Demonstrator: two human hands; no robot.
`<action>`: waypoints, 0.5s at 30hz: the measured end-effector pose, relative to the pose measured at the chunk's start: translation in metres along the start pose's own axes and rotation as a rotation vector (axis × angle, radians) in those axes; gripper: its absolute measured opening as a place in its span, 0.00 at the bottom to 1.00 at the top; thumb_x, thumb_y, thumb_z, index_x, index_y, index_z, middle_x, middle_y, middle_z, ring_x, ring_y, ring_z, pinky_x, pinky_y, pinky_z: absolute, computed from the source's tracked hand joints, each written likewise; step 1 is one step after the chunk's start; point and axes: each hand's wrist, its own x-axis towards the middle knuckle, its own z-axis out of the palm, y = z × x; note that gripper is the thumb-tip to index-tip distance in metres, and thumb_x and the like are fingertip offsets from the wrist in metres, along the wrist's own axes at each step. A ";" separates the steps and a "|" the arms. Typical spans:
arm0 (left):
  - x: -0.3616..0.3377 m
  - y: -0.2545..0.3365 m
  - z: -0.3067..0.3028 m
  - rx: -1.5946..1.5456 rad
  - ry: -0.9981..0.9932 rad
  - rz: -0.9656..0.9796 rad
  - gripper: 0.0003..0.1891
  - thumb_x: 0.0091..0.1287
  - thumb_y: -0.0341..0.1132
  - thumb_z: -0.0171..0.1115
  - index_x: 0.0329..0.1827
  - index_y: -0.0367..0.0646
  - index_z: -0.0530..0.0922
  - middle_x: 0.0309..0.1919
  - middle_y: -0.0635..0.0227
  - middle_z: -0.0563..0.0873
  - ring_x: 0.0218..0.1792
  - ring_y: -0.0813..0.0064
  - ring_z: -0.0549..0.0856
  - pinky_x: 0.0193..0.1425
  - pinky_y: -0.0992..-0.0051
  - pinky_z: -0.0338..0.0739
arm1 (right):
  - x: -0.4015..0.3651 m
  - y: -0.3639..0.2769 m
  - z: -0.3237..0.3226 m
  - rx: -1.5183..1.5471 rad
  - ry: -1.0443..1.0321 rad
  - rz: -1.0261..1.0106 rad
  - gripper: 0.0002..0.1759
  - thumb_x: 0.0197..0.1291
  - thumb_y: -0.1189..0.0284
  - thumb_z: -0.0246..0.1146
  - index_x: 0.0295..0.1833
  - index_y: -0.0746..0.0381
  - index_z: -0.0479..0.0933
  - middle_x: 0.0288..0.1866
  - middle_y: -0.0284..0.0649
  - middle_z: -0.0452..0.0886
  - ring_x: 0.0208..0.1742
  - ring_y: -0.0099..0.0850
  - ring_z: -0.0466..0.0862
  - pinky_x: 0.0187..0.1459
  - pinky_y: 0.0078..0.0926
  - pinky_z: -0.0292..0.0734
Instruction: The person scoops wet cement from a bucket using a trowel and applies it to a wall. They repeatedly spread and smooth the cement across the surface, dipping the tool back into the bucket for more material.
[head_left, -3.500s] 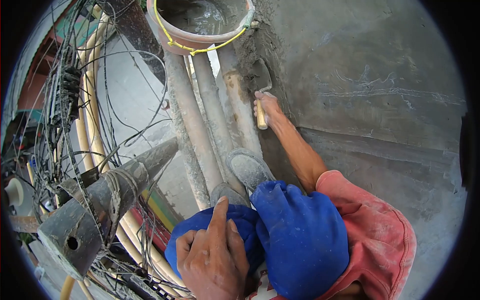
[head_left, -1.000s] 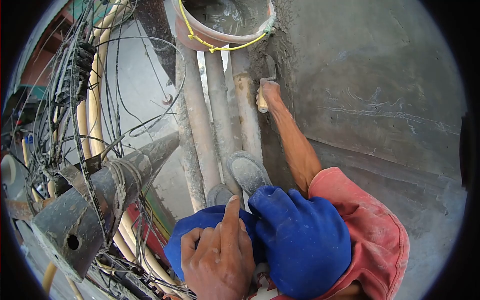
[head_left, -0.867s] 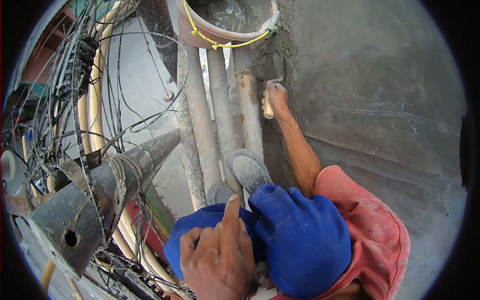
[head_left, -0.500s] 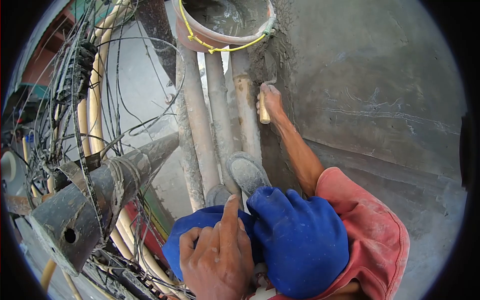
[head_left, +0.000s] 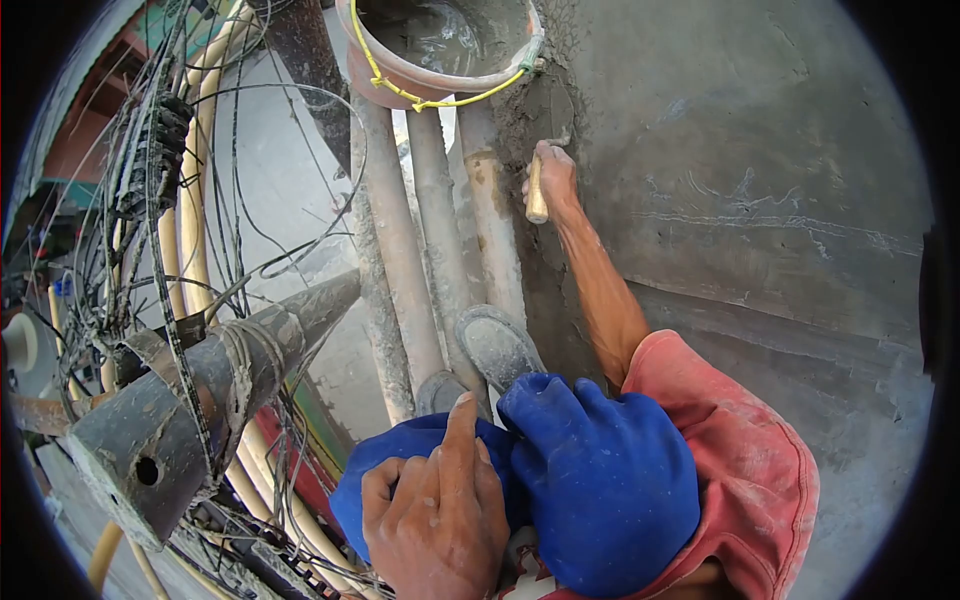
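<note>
My right hand [head_left: 555,178] is wrapped round the wooden handle of a trowel [head_left: 537,195]. The trowel's blade lies against the wet grey mortar [head_left: 525,120] at the wall's edge, and its outline is hard to make out. My left hand [head_left: 435,510] rests over my blue-clothed knee, index finger stretched out, the other fingers bent, holding nothing. Above and left of my right hand stands a bucket [head_left: 385,85] with a yellow cord handle, holding wet grey mix.
Bamboo poles [head_left: 400,230] run beneath the bucket and my shoes [head_left: 495,345]. Tangled black cables [head_left: 155,150] and a thick grey metal pole [head_left: 170,430] fill the left side. A smooth grey wall [head_left: 750,180] rises on the right.
My right hand has moved slightly up and to the right with the trowel. My left hand keeps its pose.
</note>
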 end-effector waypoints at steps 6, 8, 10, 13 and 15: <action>-0.001 0.001 -0.002 -0.020 -0.031 0.003 0.15 0.64 0.31 0.59 0.55 0.47 0.79 0.19 0.64 0.77 0.25 0.63 0.77 0.37 0.67 0.69 | 0.014 0.017 -0.010 -0.063 -0.093 0.191 0.17 0.66 0.58 0.54 0.39 0.62 0.68 0.24 0.39 0.72 0.14 0.32 0.75 0.12 0.32 0.72; -0.002 -0.001 -0.001 -0.011 -0.014 0.011 0.15 0.64 0.31 0.59 0.55 0.47 0.79 0.19 0.64 0.77 0.25 0.63 0.77 0.37 0.67 0.69 | 0.033 0.029 -0.006 -0.102 -0.088 0.218 0.17 0.66 0.58 0.54 0.39 0.63 0.69 0.24 0.40 0.73 0.14 0.33 0.75 0.13 0.33 0.72; -0.002 -0.001 -0.001 -0.006 0.001 0.013 0.15 0.64 0.31 0.59 0.55 0.47 0.79 0.19 0.64 0.77 0.25 0.63 0.77 0.37 0.67 0.69 | 0.047 0.030 -0.002 -0.149 -0.083 0.248 0.17 0.66 0.59 0.54 0.38 0.65 0.69 0.24 0.40 0.73 0.14 0.34 0.76 0.13 0.34 0.72; 0.000 -0.002 -0.002 0.001 -0.018 -0.002 0.15 0.64 0.31 0.59 0.54 0.47 0.79 0.20 0.64 0.77 0.25 0.63 0.77 0.37 0.67 0.69 | 0.059 0.022 0.004 -0.193 -0.030 0.208 0.18 0.65 0.60 0.54 0.38 0.67 0.70 0.23 0.41 0.73 0.14 0.35 0.75 0.13 0.34 0.72; 0.001 -0.002 0.000 0.000 0.011 0.011 0.15 0.64 0.30 0.59 0.54 0.47 0.79 0.20 0.64 0.77 0.25 0.63 0.77 0.37 0.67 0.70 | 0.063 0.015 0.008 -0.157 0.021 0.159 0.18 0.65 0.59 0.55 0.37 0.66 0.70 0.23 0.41 0.73 0.14 0.35 0.75 0.13 0.35 0.72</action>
